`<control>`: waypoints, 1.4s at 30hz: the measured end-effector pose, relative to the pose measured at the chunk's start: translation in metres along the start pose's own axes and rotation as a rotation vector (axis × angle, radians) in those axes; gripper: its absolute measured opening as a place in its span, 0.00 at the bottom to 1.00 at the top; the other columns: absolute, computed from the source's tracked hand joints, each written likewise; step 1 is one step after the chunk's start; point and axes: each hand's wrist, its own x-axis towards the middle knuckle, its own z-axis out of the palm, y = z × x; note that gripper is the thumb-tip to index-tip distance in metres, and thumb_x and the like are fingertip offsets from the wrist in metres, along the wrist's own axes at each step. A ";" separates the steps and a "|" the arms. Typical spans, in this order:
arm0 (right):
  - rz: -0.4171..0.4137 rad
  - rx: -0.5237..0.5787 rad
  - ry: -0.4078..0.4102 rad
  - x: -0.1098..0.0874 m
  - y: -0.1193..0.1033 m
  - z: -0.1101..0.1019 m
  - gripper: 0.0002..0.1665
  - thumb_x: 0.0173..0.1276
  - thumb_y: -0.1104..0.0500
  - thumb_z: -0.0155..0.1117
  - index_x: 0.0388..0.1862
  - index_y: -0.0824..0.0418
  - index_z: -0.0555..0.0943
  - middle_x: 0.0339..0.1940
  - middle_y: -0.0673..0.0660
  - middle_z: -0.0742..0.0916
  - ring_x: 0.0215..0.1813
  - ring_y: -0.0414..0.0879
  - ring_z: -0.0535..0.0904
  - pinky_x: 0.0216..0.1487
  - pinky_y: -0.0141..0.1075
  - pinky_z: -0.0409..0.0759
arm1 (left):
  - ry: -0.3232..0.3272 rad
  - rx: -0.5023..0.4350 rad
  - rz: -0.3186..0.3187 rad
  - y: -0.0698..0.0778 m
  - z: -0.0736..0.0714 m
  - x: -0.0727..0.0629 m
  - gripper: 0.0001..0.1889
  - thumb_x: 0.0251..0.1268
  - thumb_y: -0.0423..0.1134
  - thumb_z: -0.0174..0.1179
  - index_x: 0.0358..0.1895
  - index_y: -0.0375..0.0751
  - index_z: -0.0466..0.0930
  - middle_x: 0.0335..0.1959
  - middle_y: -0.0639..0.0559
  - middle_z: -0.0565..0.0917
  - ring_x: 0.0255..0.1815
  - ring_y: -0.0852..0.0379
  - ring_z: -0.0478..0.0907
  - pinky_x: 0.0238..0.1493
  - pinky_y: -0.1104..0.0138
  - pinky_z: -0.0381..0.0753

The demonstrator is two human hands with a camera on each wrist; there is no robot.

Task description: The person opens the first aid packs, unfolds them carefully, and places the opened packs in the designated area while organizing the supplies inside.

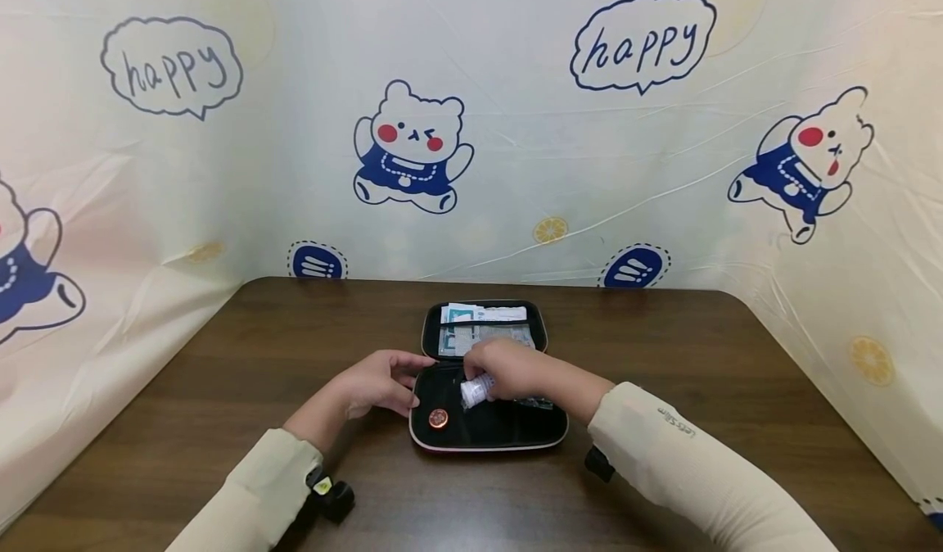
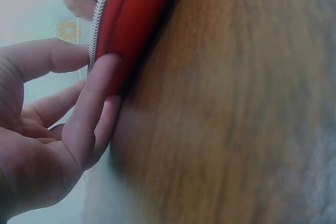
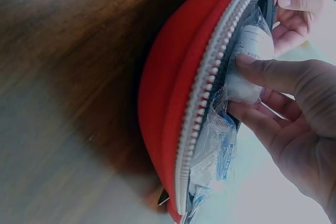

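An open red zip case (image 3: 170,87) with a black lining lies on the table. My right hand (image 1: 508,368) pinches a white printed roll in clear wrap (image 3: 254,43) between thumb and fingers, over the case's lower half. In the right wrist view, clear-wrapped packets (image 3: 212,150) lie beside it, just inside the zip. My left hand (image 1: 379,382) holds the case's left edge near the hinge. Its fingertips (image 2: 107,69) touch the red side and the zip teeth in the left wrist view. A small round orange-red item (image 1: 438,418) sits at the left of the black lining.
White and teal flat packets (image 1: 482,339) are tucked in the pocket of the raised lid. The brown wooden table (image 1: 663,355) extends around the case. Behind it hangs a pale curtain (image 1: 516,151) with bear drawings.
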 end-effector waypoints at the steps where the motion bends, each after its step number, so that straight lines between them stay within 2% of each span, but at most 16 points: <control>1: -0.005 0.003 -0.003 0.000 0.000 0.000 0.17 0.49 0.69 0.77 0.34 0.56 0.79 0.32 0.47 0.80 0.37 0.40 0.73 0.42 0.33 0.76 | -0.001 0.000 0.002 0.000 0.000 0.000 0.35 0.53 0.19 0.64 0.68 0.32 0.67 0.50 0.36 0.80 0.39 0.47 0.82 0.42 0.56 0.85; 8: -0.011 0.029 -0.025 0.000 0.001 0.001 0.19 0.49 0.73 0.75 0.34 0.56 0.78 0.34 0.48 0.79 0.38 0.40 0.73 0.43 0.32 0.75 | -0.009 -0.008 0.006 -0.001 0.000 0.000 0.35 0.53 0.19 0.64 0.68 0.31 0.67 0.50 0.36 0.80 0.40 0.47 0.82 0.43 0.56 0.85; 16: -0.078 -0.030 0.034 0.000 0.001 0.002 0.21 0.46 0.78 0.70 0.31 0.56 0.77 0.32 0.48 0.78 0.35 0.41 0.72 0.40 0.31 0.75 | -0.009 -0.017 0.002 -0.001 -0.001 0.003 0.35 0.53 0.19 0.64 0.68 0.31 0.67 0.51 0.35 0.79 0.41 0.47 0.82 0.43 0.56 0.85; 22: 0.001 -0.064 -0.011 -0.001 -0.002 -0.001 0.17 0.50 0.69 0.76 0.32 0.54 0.78 0.32 0.46 0.79 0.35 0.40 0.73 0.39 0.32 0.75 | -0.004 -0.013 -0.002 0.000 0.000 0.003 0.35 0.53 0.19 0.64 0.68 0.31 0.68 0.52 0.35 0.79 0.41 0.47 0.82 0.43 0.56 0.85; 28: 0.047 -0.044 -0.034 0.000 -0.003 -0.002 0.12 0.54 0.57 0.78 0.30 0.55 0.80 0.25 0.44 0.80 0.29 0.38 0.73 0.32 0.31 0.73 | -0.004 -0.004 0.002 0.001 0.000 0.000 0.34 0.53 0.19 0.63 0.68 0.31 0.68 0.52 0.35 0.78 0.42 0.47 0.81 0.43 0.56 0.85; 42: 0.075 -0.047 -0.004 0.005 -0.009 0.003 0.14 0.57 0.50 0.75 0.27 0.56 0.80 0.20 0.43 0.78 0.25 0.38 0.72 0.27 0.31 0.70 | -0.006 -0.011 0.004 0.000 0.000 0.001 0.35 0.53 0.19 0.63 0.68 0.32 0.67 0.53 0.35 0.79 0.43 0.47 0.82 0.44 0.55 0.84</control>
